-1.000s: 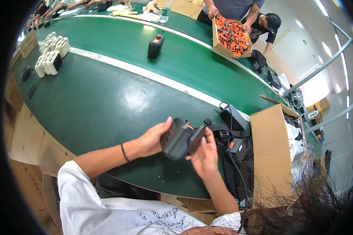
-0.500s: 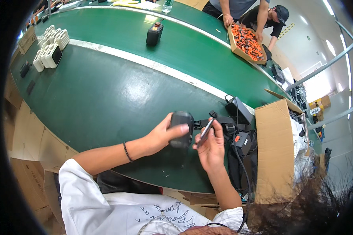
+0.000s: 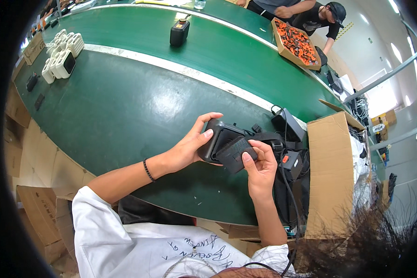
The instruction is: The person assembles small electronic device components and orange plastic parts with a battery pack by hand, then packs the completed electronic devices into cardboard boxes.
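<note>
My left hand [image 3: 190, 147] grips a black boxy device [image 3: 210, 141] by its left side, above the green table. An open recess in the device faces right and toward me. In my right hand [image 3: 262, 172] is a flat black rectangular panel [image 3: 234, 156], pinched between thumb and fingers. The panel is tilted at the device's opening and overlaps its lower right edge; whether it is seated in it I cannot tell. Just beyond my right fingers lie a black strap [image 3: 266, 136] and a black power adapter [image 3: 289, 125] with a cable.
An open cardboard box [image 3: 329, 178] stands at the right edge. White units [image 3: 60, 66] cluster at far left beside small black parts [image 3: 32, 81]. Another black device [image 3: 179, 32] stands on the green belt. Co-workers are beyond a tray of orange-and-black pieces [image 3: 296, 44].
My left hand has turned the device so its recess shows. The panel in my right hand has swung from edge-on to face-up and come against the device. A co-worker's hands have left the tray.
</note>
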`<state>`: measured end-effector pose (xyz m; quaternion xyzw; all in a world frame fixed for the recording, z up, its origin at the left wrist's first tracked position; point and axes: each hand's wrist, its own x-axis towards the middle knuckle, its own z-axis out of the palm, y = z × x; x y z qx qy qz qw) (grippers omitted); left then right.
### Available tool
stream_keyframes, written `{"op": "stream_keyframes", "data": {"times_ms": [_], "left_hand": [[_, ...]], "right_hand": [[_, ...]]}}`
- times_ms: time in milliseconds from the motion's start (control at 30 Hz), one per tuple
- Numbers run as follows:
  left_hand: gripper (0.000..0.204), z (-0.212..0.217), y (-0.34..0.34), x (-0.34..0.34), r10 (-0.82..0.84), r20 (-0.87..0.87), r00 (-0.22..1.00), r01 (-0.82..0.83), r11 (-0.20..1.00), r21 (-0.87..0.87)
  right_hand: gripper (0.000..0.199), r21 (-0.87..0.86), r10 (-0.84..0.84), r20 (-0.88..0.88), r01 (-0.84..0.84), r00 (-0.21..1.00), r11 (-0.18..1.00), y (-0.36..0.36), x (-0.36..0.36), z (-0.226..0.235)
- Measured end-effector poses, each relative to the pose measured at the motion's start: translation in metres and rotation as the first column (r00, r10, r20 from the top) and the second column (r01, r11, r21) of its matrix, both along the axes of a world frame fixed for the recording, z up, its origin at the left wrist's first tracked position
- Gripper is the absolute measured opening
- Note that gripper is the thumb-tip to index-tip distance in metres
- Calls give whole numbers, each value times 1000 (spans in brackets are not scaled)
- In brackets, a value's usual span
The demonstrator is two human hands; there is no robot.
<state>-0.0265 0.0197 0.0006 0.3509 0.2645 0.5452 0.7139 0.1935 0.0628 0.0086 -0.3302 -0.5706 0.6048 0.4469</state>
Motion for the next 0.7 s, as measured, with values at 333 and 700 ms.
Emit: {"op": "stream_keyframes", "data": {"times_ms": [333, 700], "left_hand": [[95, 0, -2, -1, 88, -234, 968, -37, 976, 214], [93, -1, 1, -9, 0, -56, 998, 9, 986, 167]], "right_hand": [[33, -83, -47, -133, 36, 990, 996, 6, 2, -2], [37, -183, -116, -323, 58, 939, 981, 6, 5, 4]]}}
